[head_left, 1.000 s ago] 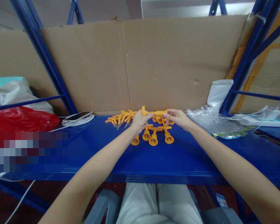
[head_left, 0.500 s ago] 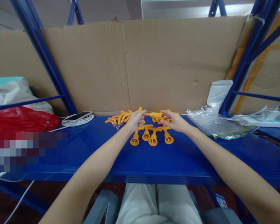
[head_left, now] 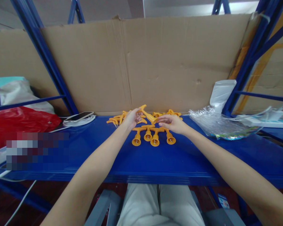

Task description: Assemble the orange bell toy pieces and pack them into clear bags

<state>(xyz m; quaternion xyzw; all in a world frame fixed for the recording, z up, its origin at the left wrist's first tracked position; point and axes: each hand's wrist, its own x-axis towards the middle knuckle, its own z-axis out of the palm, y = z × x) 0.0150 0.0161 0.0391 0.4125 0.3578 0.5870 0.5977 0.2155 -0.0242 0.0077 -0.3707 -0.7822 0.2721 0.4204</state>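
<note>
My left hand (head_left: 135,118) is closed on the T-shaped handle of an orange plastic corkscrew (head_left: 151,118), whose bell-shaped cover tilts down to the right. The fingers of my right hand (head_left: 171,123) are bent together at the bell's open rim and seem to pinch it. In front of both hands, several corkscrews of the same kind (head_left: 155,139) lie in a row, bell mouths towards me, with metal spirals showing inside. Loose orange T-handles with spirals (head_left: 115,120) are heaped behind my left hand. Loose orange bell covers (head_left: 172,112) lie behind my right hand, partly hidden.
The blue shelf table (head_left: 141,163) backs onto a cardboard panel (head_left: 167,66). At left lie a phone (head_left: 80,116) on a coiled white cable and a red bag (head_left: 23,125). Clear plastic wrap (head_left: 205,121) and a white power strip (head_left: 266,121) are at right.
The corkscrew between my hands has swung from nearly level to tilted, its bell end lower. My right fingers have shifted left to the bell's rim, and my left hand has moved slightly left.
</note>
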